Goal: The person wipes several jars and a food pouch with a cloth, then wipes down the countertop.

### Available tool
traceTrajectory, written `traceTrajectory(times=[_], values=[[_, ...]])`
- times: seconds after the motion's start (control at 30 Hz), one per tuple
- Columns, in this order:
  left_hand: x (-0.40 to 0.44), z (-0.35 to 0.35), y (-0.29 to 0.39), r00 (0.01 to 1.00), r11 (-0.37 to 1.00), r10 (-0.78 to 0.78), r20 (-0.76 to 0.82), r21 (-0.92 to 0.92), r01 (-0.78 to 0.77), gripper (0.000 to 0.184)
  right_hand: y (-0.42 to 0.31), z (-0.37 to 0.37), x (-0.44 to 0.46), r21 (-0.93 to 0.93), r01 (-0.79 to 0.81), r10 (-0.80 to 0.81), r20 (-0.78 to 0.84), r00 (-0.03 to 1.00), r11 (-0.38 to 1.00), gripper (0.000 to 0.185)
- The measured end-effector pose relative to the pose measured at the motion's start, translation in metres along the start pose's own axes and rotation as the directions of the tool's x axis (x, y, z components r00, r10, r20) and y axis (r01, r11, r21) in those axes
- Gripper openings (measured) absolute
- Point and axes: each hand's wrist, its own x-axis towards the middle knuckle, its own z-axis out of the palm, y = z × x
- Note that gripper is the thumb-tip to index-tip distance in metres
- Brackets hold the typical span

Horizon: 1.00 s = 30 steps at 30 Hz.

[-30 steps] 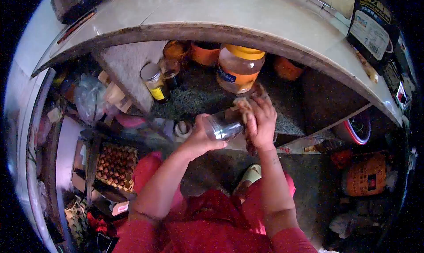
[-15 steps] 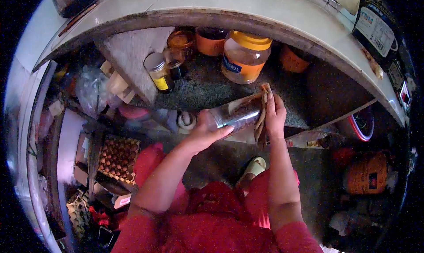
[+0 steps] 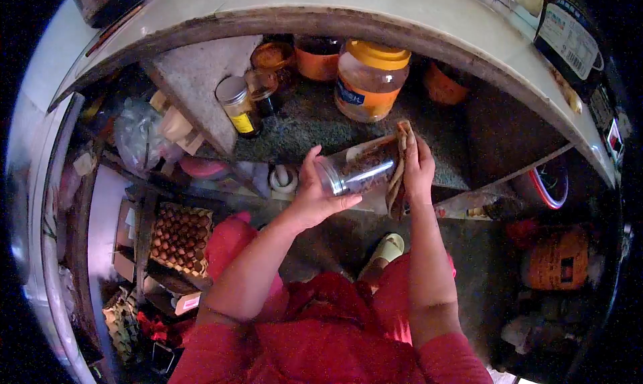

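A clear jar (image 3: 365, 170) with dark contents lies on its side in the air, in front of the low shelf. My left hand (image 3: 313, 198) is around its left end, thumb along the near side and a finger raised at the far side. At the other end, my right hand (image 3: 418, 168) grips a brown cloth (image 3: 396, 190) and presses it against the jar. The cloth hangs down below the jar. Behind, on the shelf, stands a large plastic jar with a yellow lid (image 3: 372, 83).
A silver-lidded jar (image 3: 238, 106), a small glass jar (image 3: 262, 89) and orange pots (image 3: 317, 61) stand on the shelf (image 3: 301, 133). A white mortar (image 3: 283, 179) sits lower down. Left is a tray of eggs (image 3: 181, 238); right, an orange container (image 3: 559, 260). The counter edge (image 3: 321, 19) arches above.
My left hand's fingers have loosened and spread around the jar's end, leaving more of that end visible. The right hand stays on the cloth at the other end.
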Motion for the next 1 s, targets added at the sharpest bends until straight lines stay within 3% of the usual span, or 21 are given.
traceTrajectory(times=[0.07,0.2,0.27,0.3,0.37,0.4,0.47,0.6,0.67,0.73,0.8,0.9,1.0], values=[[-0.002,-0.003,0.003,1.000,0.990,0.022,-0.001,0.140,-0.022,0.125,-0.006,-0.002,0.000,-0.020,-0.023,0.023,0.003,1.000,1.000,0.038],[-0.007,0.000,0.034,0.959,0.869,0.276,0.065,0.410,-0.278,0.131,-0.001,-0.004,0.005,0.067,-0.093,0.091,0.035,0.995,0.993,0.042],[-0.010,-0.001,0.038,0.935,0.777,0.343,0.090,0.532,-0.336,0.131,0.006,0.001,0.003,0.102,-0.086,0.089,-0.032,0.995,0.991,0.041],[-0.011,-0.002,0.041,0.945,0.764,0.316,0.080,0.570,-0.304,0.129,-0.015,-0.003,0.001,0.139,-0.140,0.137,0.028,0.990,0.980,0.041],[-0.009,-0.005,0.031,0.925,0.725,0.372,0.076,0.599,-0.341,0.120,-0.014,-0.002,0.000,0.190,-0.218,0.209,0.066,0.976,0.957,0.042],[-0.007,-0.006,0.032,0.908,0.686,0.413,0.068,0.632,-0.360,0.116,-0.014,0.000,0.002,0.137,-0.062,0.061,0.013,0.998,0.989,0.044],[0.000,-0.010,0.025,0.917,0.736,0.391,0.081,0.571,-0.365,0.111,0.003,-0.004,0.009,-0.009,-0.139,0.139,0.061,0.988,0.990,0.045],[0.001,-0.015,0.036,0.896,0.753,0.436,0.084,0.511,-0.415,0.103,-0.011,0.004,0.004,0.146,-0.221,0.214,0.066,0.975,0.964,0.048],[0.003,-0.019,0.040,0.926,0.789,0.374,0.059,0.504,-0.351,0.102,-0.013,0.007,0.004,0.218,-0.259,0.237,0.121,0.964,0.941,0.048],[0.006,-0.021,0.036,0.967,0.872,0.253,0.028,0.427,-0.241,0.105,0.002,0.017,0.001,0.083,0.022,-0.026,0.041,0.999,0.996,0.045],[0.008,-0.025,0.032,0.981,0.910,0.190,-0.022,0.380,-0.168,0.099,-0.013,0.019,-0.002,-0.083,0.271,-0.263,0.095,0.960,0.959,0.041],[0.008,-0.027,0.029,0.999,0.976,0.001,-0.046,0.215,0.009,0.096,-0.023,0.022,-0.014,-0.443,0.550,-0.544,0.155,0.825,0.708,0.038],[0.005,-0.028,0.037,0.988,0.971,-0.150,-0.025,0.186,0.153,0.096,-0.050,0.029,-0.032,-0.319,0.660,-0.588,0.301,0.751,0.680,0.041]])
